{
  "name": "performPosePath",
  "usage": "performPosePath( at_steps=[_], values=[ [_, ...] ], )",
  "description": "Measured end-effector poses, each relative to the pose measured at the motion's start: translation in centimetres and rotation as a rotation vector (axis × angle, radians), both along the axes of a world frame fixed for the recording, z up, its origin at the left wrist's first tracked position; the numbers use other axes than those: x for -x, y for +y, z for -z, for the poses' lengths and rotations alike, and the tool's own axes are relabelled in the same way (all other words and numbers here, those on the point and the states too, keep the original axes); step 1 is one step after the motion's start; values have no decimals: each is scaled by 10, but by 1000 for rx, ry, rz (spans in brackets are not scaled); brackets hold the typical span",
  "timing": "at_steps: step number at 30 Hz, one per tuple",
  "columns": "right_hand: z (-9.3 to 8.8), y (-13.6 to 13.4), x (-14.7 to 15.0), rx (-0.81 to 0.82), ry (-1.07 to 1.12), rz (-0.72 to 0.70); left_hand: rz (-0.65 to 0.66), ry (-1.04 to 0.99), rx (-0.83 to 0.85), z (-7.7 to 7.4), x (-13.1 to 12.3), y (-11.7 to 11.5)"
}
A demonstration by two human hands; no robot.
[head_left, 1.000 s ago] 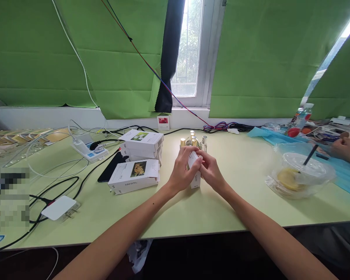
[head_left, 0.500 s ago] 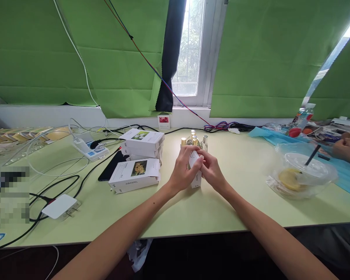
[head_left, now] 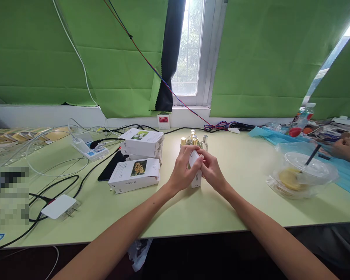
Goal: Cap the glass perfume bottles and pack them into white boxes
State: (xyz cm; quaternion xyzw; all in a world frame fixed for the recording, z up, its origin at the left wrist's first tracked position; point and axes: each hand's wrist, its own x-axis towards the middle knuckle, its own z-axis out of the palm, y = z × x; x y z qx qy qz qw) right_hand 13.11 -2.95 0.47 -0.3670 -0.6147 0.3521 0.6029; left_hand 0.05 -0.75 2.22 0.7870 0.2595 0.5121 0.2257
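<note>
A small white carton [head_left: 196, 179] stands upright on the pale green table [head_left: 192, 210], and both my hands grip it. My left hand [head_left: 184, 170] wraps its left side, fingers curled over the top. My right hand [head_left: 211, 169] pinches the upper right edge near the flap. Just behind the carton stand several small glass bottles with gold caps [head_left: 193, 141]. To the left, a white box with a yellow flower picture [head_left: 134, 175] lies flat in front of a stack of similar white boxes [head_left: 142, 143].
A black phone [head_left: 111, 167], a power strip [head_left: 89, 151], a white adapter [head_left: 59, 206] and tangled cables lie at the left. A bagged plastic cup with a black straw [head_left: 301, 173] sits at the right on blue sheeting [head_left: 348, 177]. Another person's hand [head_left: 347, 148] rests at the far right.
Almost nothing has moved. My fingers shift slightly at the top of the small carton, and the view has drifted a little.
</note>
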Motion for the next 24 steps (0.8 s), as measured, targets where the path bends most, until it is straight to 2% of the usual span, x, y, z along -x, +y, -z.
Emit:
performPosePath(
  at_steps=[24],
  values=[
    [-2,-1,0,7,-15,16,-19,21,-16,-1,0,0]
  ],
)
